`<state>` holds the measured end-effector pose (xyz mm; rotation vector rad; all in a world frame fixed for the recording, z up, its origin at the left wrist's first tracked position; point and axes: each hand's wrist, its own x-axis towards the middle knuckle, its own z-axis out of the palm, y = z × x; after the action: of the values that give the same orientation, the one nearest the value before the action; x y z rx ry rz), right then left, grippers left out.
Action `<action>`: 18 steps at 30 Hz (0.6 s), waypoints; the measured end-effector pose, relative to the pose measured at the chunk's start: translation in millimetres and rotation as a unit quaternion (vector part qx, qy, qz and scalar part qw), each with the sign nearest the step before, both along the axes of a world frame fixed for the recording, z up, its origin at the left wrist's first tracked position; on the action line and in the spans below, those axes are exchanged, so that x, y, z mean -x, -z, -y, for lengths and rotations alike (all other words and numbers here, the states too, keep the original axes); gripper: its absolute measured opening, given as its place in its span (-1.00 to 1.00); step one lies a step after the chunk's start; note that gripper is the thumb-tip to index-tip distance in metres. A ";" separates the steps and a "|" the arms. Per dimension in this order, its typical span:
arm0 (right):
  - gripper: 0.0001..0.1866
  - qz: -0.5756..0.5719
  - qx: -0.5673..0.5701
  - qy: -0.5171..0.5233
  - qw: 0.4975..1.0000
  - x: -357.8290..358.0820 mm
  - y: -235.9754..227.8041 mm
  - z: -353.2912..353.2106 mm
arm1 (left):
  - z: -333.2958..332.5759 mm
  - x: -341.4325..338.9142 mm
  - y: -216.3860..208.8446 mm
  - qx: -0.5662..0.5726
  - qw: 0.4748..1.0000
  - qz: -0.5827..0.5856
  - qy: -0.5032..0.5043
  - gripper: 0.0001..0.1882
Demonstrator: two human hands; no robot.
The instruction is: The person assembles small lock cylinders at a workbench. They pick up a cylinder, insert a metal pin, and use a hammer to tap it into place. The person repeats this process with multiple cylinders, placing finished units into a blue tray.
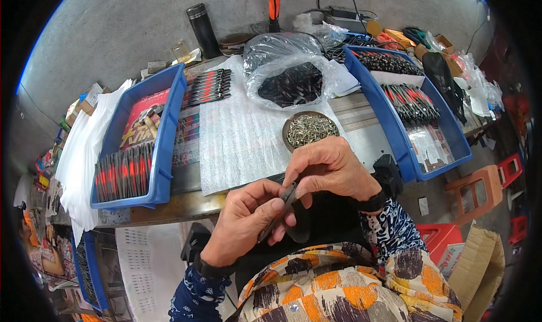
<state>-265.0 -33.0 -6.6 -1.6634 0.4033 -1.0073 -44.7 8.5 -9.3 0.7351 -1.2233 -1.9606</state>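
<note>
My left hand [240, 223] is closed around a slim dark handle-like piece [288, 194], held at a slant in front of my lap. At its upper end, the thumb and forefinger of my right hand [333, 167] press together in a pinch; whatever is between those fingertips is too small or hidden to name. Just beyond my right hand sits a round bowl [284, 134] full of small shiny metal pins or screws [310, 129]. Behind it, an open clear plastic bag [255, 99] holds many dark pieces with bits of red [291, 85].
White foam sheet [231, 147] covers the table's middle. Blue trays [164, 167] [395, 133] with rows of black-and-red pieces flank it; the left one also holds a hammer [149, 121]. A black flask [203, 31] stands at the back. Stools [477, 192] and a cardboard box [480, 265] are at right; another person [48, 254] sits far left.
</note>
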 end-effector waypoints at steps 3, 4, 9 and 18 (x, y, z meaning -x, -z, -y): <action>-0.87 0.031 -0.059 0.047 0.997 -3.1 4.6 -5.5 | -5.0 8.5 3.4 0.200 0.959 0.157 -0.123 -0.80; -0.87 0.046 -0.082 0.065 0.993 -4.7 6.5 -7.4 | -4.0 12.2 5.7 0.275 0.930 0.188 -0.155 -0.78; -0.86 0.047 -0.059 0.104 0.992 -14.2 15.0 -9.5 | -2.1 18.0 10.7 0.429 0.812 0.286 -0.275 -0.79; -0.84 0.042 -0.077 0.121 0.989 -21.7 20.2 -7.9 | 8.2 15.3 17.4 0.453 0.801 0.262 -0.291 -0.80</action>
<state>-243.3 -25.1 -26.8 -1.4511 0.6218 -1.1892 -60.0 0.3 -26.7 0.9763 -1.7626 -0.5215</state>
